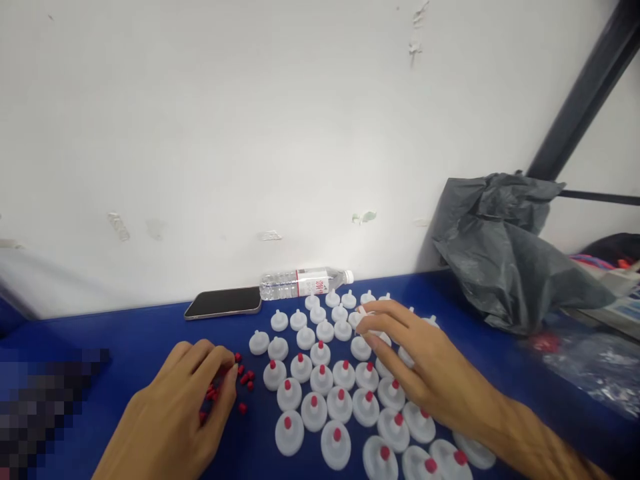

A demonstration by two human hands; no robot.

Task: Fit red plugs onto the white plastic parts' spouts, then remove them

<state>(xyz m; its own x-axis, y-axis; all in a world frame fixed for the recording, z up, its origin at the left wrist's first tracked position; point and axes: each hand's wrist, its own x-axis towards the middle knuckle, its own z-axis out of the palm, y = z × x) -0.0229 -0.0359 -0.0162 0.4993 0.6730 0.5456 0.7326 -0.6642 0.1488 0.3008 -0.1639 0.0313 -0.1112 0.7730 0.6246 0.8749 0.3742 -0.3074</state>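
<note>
The white caps (345,393) are sitting in rows on the blue table (125,347). The right hand (425,367), fingers loose, is touching bare caps at twelve o'clock. The left hand (175,407), curled, is pinching red plugs (243,383); better one at a time.

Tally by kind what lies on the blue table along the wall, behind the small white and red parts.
Phone: 1
Water bottle: 1
Grey plastic bag: 1
Total: 3

left hand (175,407): palm down, fingers curled | right hand (425,360): palm down, fingers extended forward
</note>
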